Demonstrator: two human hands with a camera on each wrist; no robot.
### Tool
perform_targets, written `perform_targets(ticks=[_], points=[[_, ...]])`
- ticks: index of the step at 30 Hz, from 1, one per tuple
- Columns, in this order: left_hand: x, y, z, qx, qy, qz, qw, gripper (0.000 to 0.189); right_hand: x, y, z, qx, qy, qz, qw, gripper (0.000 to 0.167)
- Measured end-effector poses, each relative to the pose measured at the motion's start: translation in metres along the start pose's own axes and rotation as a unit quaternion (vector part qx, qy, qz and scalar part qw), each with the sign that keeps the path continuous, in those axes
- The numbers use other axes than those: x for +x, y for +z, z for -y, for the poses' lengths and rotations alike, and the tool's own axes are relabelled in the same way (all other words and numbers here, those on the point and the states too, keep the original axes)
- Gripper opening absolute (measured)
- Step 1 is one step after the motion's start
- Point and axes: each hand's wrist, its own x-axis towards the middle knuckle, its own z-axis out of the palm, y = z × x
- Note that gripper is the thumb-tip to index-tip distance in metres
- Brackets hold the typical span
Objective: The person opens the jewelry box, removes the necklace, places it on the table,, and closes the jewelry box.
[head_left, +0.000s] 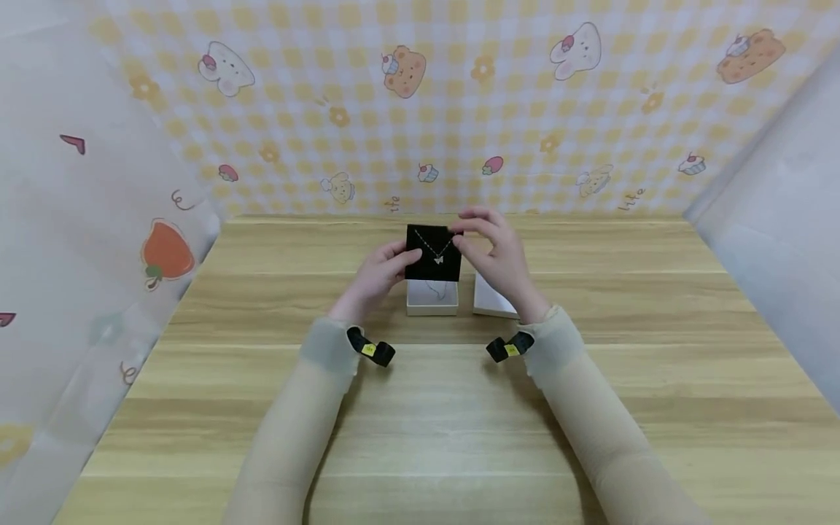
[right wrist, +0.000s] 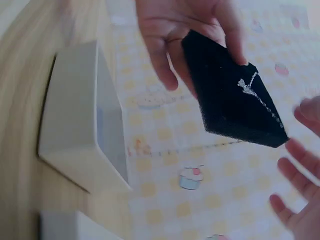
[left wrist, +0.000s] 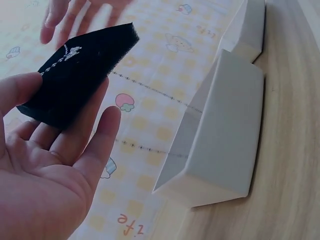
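Black pad [head_left: 437, 239] — necklace [head_left: 438, 259] across its face, chain trailing below — sits pinched in my left hand [head_left: 375, 275] above the box [head_left: 432, 310] on the counter [head_left: 426, 415], lid [head_left: 491, 299] beside it. My right hand [head_left: 497, 254] is at one corner; whether it grips, I cannot tell.

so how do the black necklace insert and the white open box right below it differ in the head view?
Color: the black necklace insert is black, the white open box white.
Form: the insert is a flat slab; the box is hollow, with walls.
Support: the insert is held up in the left hand; the box sits on the wooden table.
Shared: straight-edged outlines.
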Motion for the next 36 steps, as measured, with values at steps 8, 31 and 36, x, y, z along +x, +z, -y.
perform_targets(ticks=[8,31,36], points=[[0.000,-0.001,-0.005,-0.012,0.002,-0.012,0.9998,0.039,0.000,0.009,0.010,-0.188,-0.120,0.045,0.9738,0.027],[-0.006,0.006,-0.015,-0.032,0.039,-0.030,0.9983,0.031,0.000,-0.001,0.006,0.129,0.146,-0.041,0.9799,0.022],[-0.009,0.006,-0.021,-0.039,0.035,-0.045,0.9976,0.015,0.001,-0.004,0.003,0.284,0.343,-0.003,0.8954,0.041]])
